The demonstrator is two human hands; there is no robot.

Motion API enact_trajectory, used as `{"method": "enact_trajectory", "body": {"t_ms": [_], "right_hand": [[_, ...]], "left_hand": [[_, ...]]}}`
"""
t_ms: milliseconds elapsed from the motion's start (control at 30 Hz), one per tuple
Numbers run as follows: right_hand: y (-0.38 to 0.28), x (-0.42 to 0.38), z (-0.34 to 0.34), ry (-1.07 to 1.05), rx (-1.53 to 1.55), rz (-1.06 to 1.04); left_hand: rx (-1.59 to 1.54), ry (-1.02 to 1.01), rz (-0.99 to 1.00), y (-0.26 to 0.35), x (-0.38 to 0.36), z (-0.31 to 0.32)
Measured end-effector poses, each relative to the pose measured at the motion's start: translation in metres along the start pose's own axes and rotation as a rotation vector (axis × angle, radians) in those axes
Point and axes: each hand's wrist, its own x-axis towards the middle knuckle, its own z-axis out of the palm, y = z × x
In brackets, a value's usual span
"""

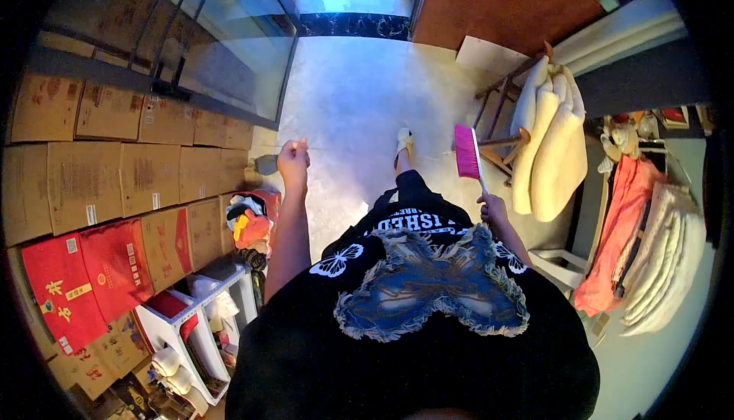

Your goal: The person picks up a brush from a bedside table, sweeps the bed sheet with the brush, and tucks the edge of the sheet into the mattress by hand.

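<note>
My right hand [492,210] is wrapped round the white handle of a brush with bright pink bristles [466,152]. The brush head points forward, away from my body, over the pale floor. On the other side, my left hand [293,164] is raised in front of the stacked cartons, its fingers curled in and nothing showing in them. Below and between the hands, one foot in a light shoe [404,142] is stepping forward on the floor [336,91].
Stacked cardboard boxes [84,179] line the left, with a white shelf [200,340] and a heap of cloths [252,221] near them. A glass door [237,37] stands open ahead, by a doorway. On the right, folded cream padding [550,141] hangs over a wooden rack [497,106].
</note>
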Motion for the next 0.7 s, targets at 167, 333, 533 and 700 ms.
{"method": "enact_trajectory", "body": {"t_ms": [167, 333, 533, 700], "right_hand": [[-0.056, 0.025, 0.005, -0.047, -0.027, -0.008], [-0.118, 0.064, 0.011, -0.013, 0.023, 0.023], [-0.154, 0.076, 0.017, 0.096, 0.006, -0.013], [-0.151, 0.066, 0.026, 0.191, 0.107, 0.0]], "left_hand": [[0.125, 0.1, 0.049, 0.033, 0.015, 0.011], [0.328, -0.05, 0.05, 0.1, 0.074, 0.064], [0.359, -0.268, 0.109, 0.132, 0.137, 0.147], [0.455, -0.465, 0.14, 0.134, 0.194, 0.204]]}}
